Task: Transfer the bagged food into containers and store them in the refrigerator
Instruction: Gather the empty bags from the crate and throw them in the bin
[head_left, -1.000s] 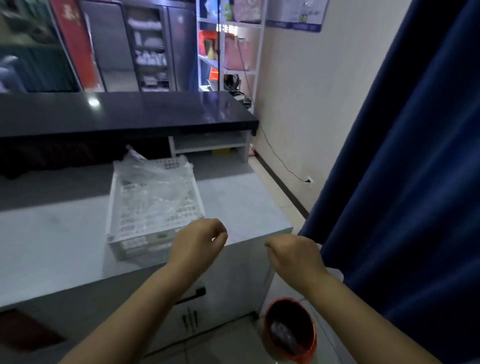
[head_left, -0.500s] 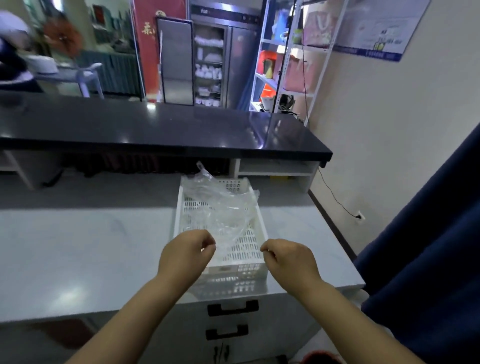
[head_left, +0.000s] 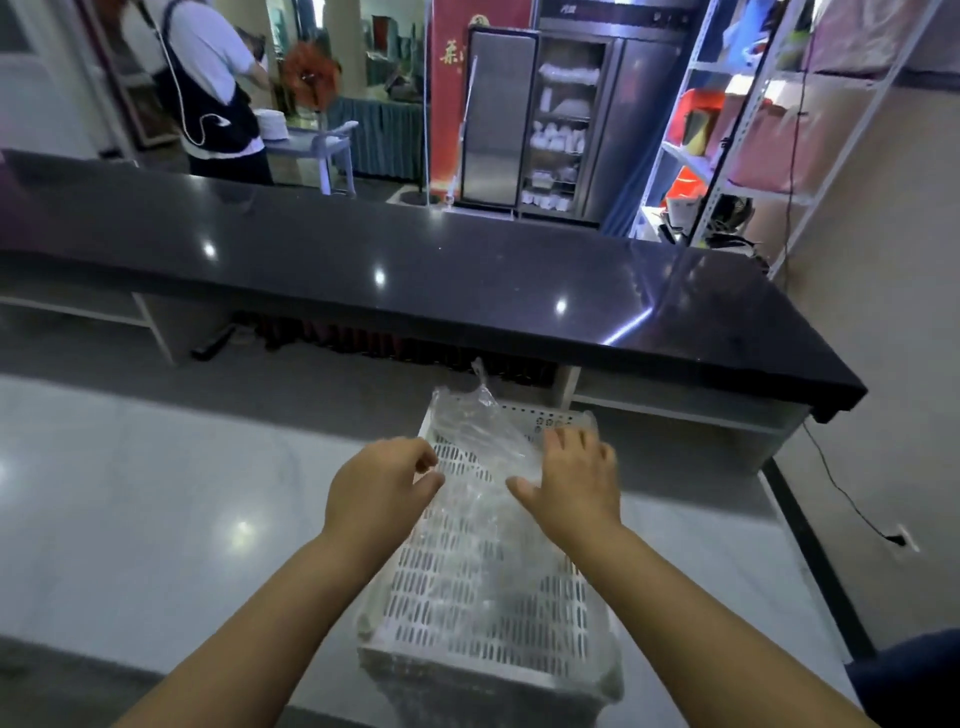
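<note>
right hand (head_left: 571, 483), fingers spread, rests on the clear plastic bag (head_left: 480, 431) in the white crate (head_left: 488, 597) beneath it on the desk (head_left: 156, 519); left hand (head_left: 379, 483) curls just beside, grip unclear.

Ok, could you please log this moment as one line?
stage: bag handling | left hand: at clear plastic bag, grip unclear | right hand: open, over bag | white basket: on counter
</note>
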